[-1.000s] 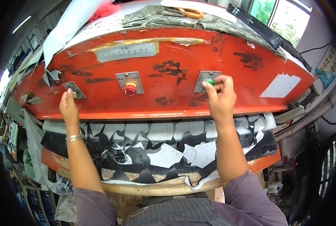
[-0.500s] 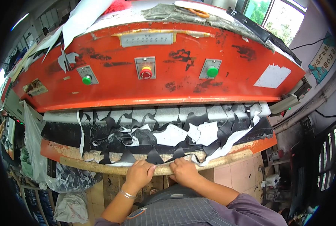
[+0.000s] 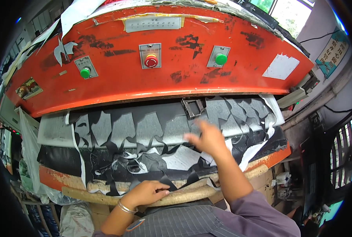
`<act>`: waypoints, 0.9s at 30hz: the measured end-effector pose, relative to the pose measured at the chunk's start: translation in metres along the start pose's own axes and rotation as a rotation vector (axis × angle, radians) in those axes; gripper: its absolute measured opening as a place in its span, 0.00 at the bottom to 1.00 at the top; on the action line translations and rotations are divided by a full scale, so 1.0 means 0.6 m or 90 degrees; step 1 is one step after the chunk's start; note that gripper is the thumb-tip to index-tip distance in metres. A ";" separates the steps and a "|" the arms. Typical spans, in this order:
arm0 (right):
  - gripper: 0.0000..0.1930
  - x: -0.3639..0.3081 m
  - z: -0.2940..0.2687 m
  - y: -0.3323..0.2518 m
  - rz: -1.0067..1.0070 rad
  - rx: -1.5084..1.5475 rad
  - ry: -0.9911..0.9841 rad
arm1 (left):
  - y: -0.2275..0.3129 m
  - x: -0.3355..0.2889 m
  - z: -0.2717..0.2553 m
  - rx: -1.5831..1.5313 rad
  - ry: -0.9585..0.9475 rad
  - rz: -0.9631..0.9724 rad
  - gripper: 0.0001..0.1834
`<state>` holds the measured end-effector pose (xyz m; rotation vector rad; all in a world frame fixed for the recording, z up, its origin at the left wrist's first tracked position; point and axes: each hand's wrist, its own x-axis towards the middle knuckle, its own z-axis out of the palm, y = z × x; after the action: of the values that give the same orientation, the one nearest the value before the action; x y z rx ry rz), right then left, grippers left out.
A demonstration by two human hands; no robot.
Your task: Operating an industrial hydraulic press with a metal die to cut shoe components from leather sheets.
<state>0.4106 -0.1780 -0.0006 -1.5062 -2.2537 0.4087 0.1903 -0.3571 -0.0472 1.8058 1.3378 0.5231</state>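
Observation:
My right hand (image 3: 208,140) is stretched out over the press bed, slightly blurred, its thumb and index finger apart and nothing seen in it. Just beyond its fingertips a dark metal cutting die (image 3: 193,107) sits on the sheet, near the red beam. My left hand (image 3: 148,192) lies at the front edge on the pale, worn rail (image 3: 188,197), its thumb apart from the fingers and touching black scrap. A black sheet with cut-out gaps (image 3: 144,112) spreads across the bed, its web of strips hanging toward me. White pieces (image 3: 180,158) lie among the strips.
The red press beam (image 3: 117,83) spans the far side, with two green buttons (image 3: 221,59) and a red stop button (image 3: 151,61). A clear plastic bag (image 3: 28,138) hangs at the left. A white sack (image 3: 76,220) stands on the floor.
My right hand has left the front rail and reached forward over the bed. The sheet now shows farther out from under the beam, and the cutting die has come into sight. My left hand stays at the edge.

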 end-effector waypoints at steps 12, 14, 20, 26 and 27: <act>0.30 0.004 0.038 0.115 0.093 0.391 0.058 | -0.005 0.172 0.019 -0.199 0.098 0.077 0.22; 0.33 -0.044 0.043 0.118 0.010 0.567 0.041 | -0.027 0.213 0.031 -0.451 0.107 0.099 0.35; 0.30 -0.204 0.074 0.067 0.033 0.737 -0.116 | -0.004 0.169 0.065 -0.640 -0.016 0.115 0.47; 0.20 -0.155 0.110 0.011 -0.075 0.529 -0.165 | -0.066 0.113 0.066 -0.822 0.027 -0.046 0.10; 0.21 -0.147 0.115 0.003 -0.081 0.500 -0.198 | -0.068 0.105 0.064 -0.814 0.025 -0.045 0.10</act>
<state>0.4090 -0.2603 -0.0766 -0.9228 -1.9929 1.3678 0.2160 -0.3081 -0.1106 0.6789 0.7272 1.0543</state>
